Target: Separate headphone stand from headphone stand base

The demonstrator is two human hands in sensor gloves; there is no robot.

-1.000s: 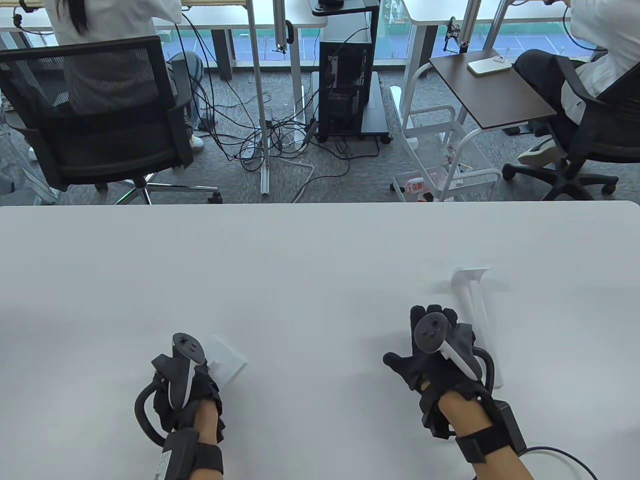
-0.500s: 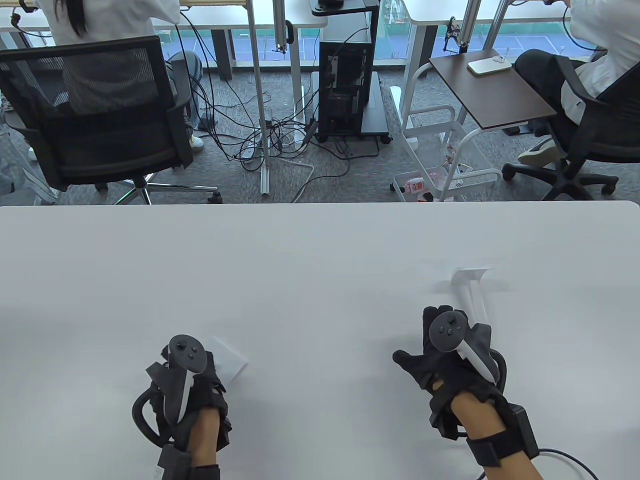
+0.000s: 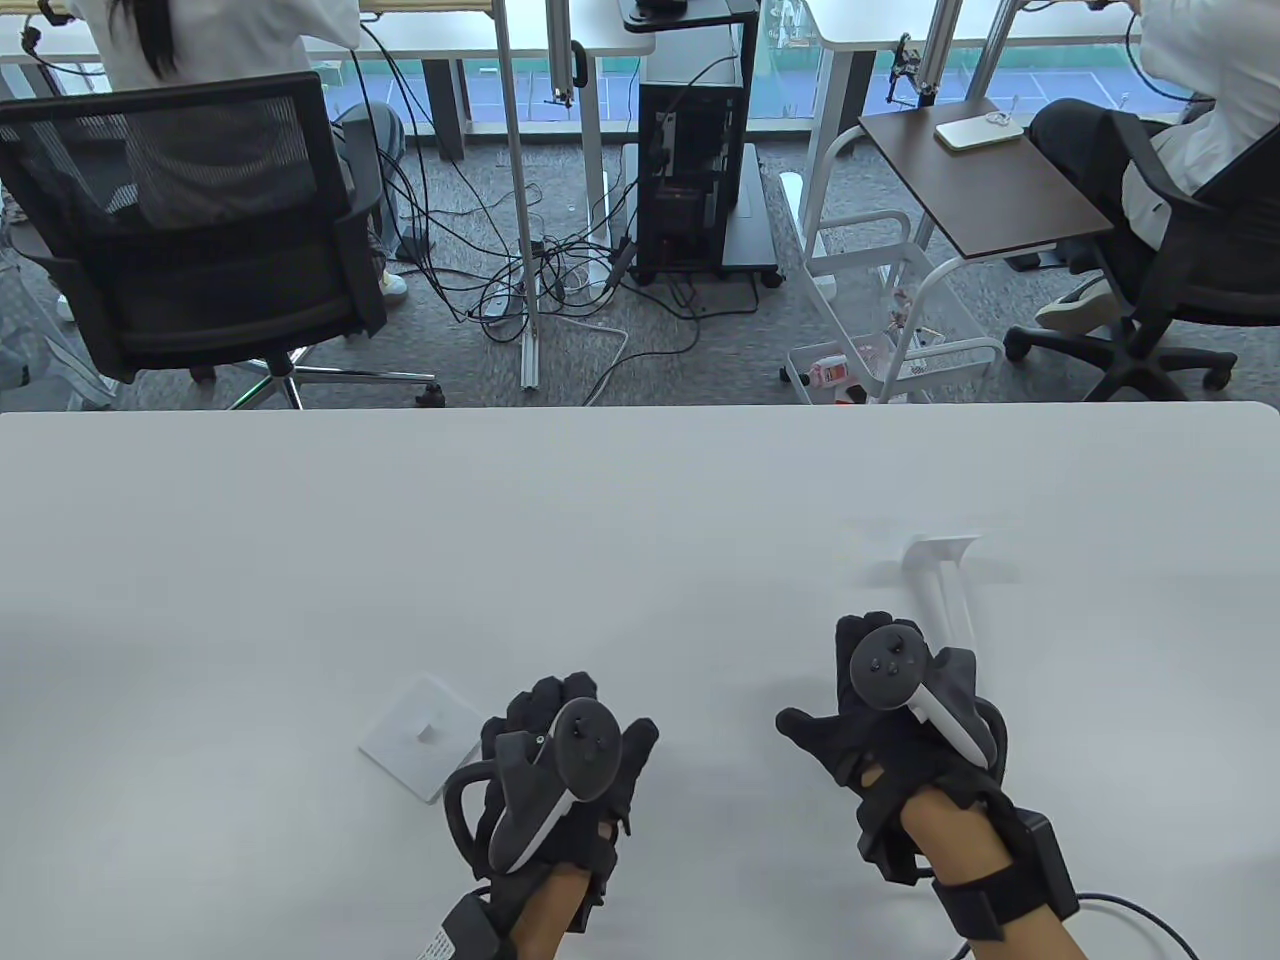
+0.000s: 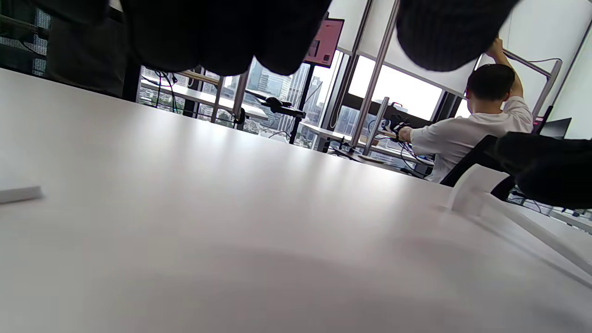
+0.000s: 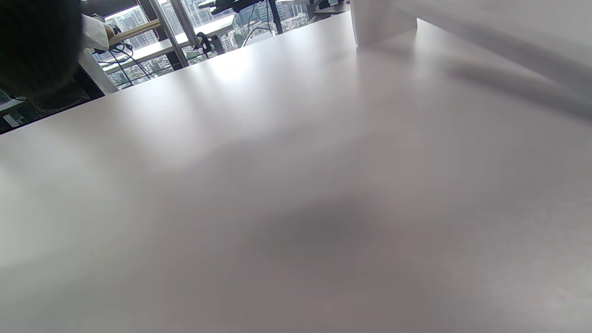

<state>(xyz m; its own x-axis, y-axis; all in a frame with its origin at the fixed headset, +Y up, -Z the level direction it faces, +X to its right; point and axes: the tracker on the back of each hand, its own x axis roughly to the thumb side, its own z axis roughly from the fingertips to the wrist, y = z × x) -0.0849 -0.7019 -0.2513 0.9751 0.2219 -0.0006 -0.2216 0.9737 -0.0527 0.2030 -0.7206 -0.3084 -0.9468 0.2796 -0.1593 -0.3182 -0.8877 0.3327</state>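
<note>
The white square stand base [image 3: 425, 735] lies flat on the table at the near left, with a small slot in its middle. My left hand [image 3: 565, 745] hovers just to its right, fingers spread, holding nothing. The white headphone stand [image 3: 945, 590] lies on its side at the near right, apart from the base. My right hand [image 3: 870, 690] is beside the stand's near end, fingers spread, empty. In the left wrist view the stand [image 4: 481, 194] lies at the right and an edge of the base [image 4: 21, 194] at the left. The right wrist view shows the stand [image 5: 416, 23] at the top.
The white table [image 3: 600, 520] reaches across the view; its far edge runs at mid height. Beyond it are office chairs, cables, a computer tower and a white cart on the floor.
My left hand has let go of the base and moved right, leaving the base bare on the table. My right hand has stayed beside the stand.
</note>
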